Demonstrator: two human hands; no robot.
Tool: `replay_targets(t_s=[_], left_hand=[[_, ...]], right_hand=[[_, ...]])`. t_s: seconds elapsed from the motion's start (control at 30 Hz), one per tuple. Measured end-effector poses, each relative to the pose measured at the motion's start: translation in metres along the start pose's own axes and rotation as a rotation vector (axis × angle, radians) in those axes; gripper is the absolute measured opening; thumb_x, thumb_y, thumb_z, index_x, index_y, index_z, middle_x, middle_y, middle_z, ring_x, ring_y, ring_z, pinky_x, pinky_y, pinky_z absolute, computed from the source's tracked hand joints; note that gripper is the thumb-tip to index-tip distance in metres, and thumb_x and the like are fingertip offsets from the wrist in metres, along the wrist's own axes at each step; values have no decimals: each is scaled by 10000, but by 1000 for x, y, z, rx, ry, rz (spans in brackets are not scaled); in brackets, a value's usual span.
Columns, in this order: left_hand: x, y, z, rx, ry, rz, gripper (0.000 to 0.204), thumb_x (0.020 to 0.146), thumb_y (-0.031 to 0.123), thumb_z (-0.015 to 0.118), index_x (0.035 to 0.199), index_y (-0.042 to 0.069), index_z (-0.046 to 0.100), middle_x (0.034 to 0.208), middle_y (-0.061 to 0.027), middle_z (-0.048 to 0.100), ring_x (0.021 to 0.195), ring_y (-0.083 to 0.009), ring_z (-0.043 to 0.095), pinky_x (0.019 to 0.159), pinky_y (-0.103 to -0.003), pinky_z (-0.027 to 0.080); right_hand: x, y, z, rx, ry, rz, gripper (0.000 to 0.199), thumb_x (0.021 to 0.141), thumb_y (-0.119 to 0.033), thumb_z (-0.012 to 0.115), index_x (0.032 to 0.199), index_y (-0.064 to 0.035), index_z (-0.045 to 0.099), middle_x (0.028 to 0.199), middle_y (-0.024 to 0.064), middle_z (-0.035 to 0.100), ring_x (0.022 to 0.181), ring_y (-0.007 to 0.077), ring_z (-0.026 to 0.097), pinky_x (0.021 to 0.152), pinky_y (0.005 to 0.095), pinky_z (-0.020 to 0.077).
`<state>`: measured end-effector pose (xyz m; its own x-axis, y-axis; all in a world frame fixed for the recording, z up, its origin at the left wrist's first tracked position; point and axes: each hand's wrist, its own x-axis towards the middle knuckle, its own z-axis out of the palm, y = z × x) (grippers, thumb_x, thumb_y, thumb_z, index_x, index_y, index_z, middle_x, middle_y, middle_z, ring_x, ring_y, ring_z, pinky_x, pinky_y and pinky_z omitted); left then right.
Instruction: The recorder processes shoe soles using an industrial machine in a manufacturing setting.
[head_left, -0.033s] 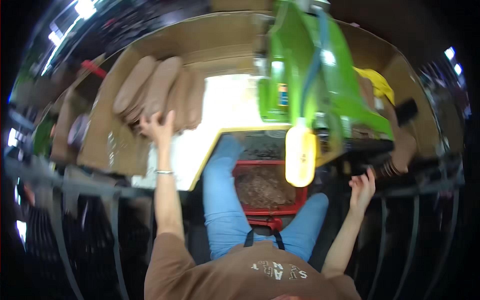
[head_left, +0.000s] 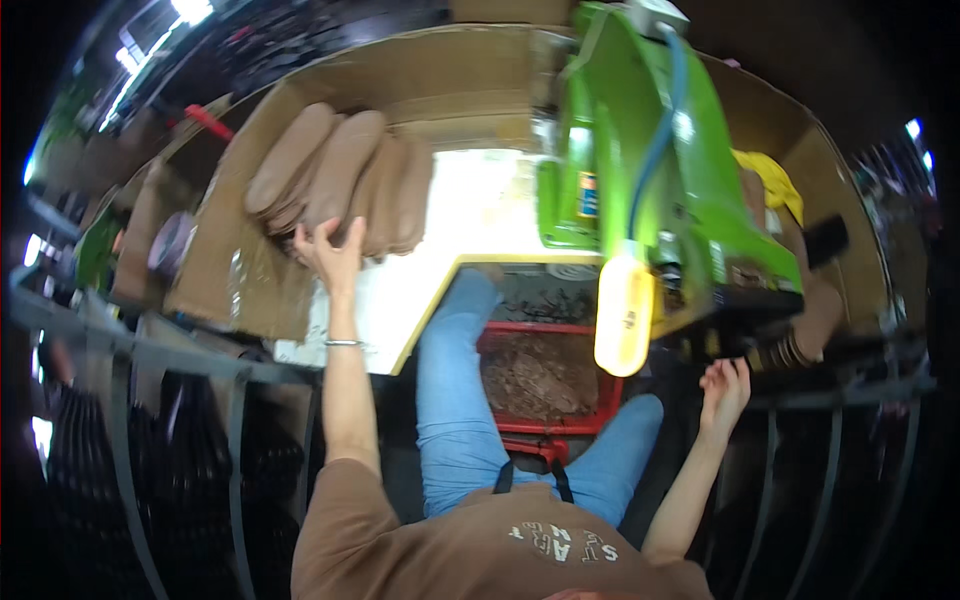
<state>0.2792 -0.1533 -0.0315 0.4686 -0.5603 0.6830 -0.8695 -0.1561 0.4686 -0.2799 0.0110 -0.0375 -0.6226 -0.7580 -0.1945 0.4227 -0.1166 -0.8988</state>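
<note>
Head view shows your left hand (head_left: 335,252) gripping the tan oval pieces (head_left: 340,180) at the cardboard box's (head_left: 215,270) left wall, your right hand (head_left: 724,390) open beside the green machine (head_left: 650,170).

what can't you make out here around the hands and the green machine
- Left hand, head view: its fingertips press the stacked tan pieces; whether it grips one is unclear.
- Right hand: dark below, contact unreadable.
- Green machine: top cut by the frame edge.
- Red crate: brown contents blurred.

The left hand (head_left: 335,255) covered the lower ends of the tan pads (head_left: 340,180), hiding its fingertips. Right of the right hand (head_left: 725,385), dark shapes were too blurred to identify.
</note>
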Motion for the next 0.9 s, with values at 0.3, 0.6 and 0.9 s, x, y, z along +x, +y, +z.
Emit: replay_targets(t_s=[0.3,0.6,0.9], left_hand=[[-46,-1,-165,-1010,-78,-690,427,762,157,702,1098,-37,525,1125,-135,532,906,-162,547,789,-249,449],[-77,82,-234,-854,-767,-27,289,527,88,780,769,1,646,1132,-197,583,918,-207,571,797,-315,462],[-153,142,-130,-1637,-879,-497,560,646,144,770,1111,-39,516,1191,-189,533,1055,-266,556,938,-384,430]], right_hand=[[-76,79,41,-174,-360,346,215,867,-35,533,1074,-6,485,738,98,583,542,127,569,449,236,500],[-99,89,85,300,-929,832,893,837,-668,363,1325,75,283,1199,315,483,1005,388,577,797,478,508],[-121,49,-7,-64,-698,652,595,692,-19,725,1226,70,477,1139,145,591,1038,192,574,932,301,429]])
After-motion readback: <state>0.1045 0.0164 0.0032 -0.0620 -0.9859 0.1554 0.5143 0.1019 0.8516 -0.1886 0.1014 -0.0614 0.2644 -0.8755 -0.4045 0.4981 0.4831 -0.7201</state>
